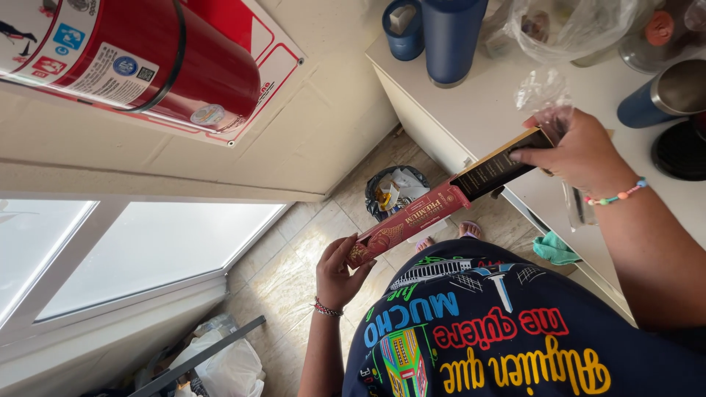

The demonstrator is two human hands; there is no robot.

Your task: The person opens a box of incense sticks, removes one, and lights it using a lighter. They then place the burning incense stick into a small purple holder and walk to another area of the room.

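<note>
I hold a long narrow carton between both hands. Its red patterned part (408, 220) points down and left, and my left hand (337, 270) grips that end. A black and gold part (494, 169) sticks out of the red one toward the upper right, where my right hand (581, 151) pinches its end. A crumpled clear plastic wrapper (548, 103) is caught under the same right-hand fingers, above the white counter (485, 110). A beaded bracelet circles each wrist.
Blue tumblers (450, 37), a clear plastic bag (573, 26) and a steel cup (680, 88) stand on the counter. A red fire extinguisher (147, 59) hangs on the wall. On the tiled floor are a small bin with rubbish (393, 192), a teal cloth (555, 248) and white bags (228, 367).
</note>
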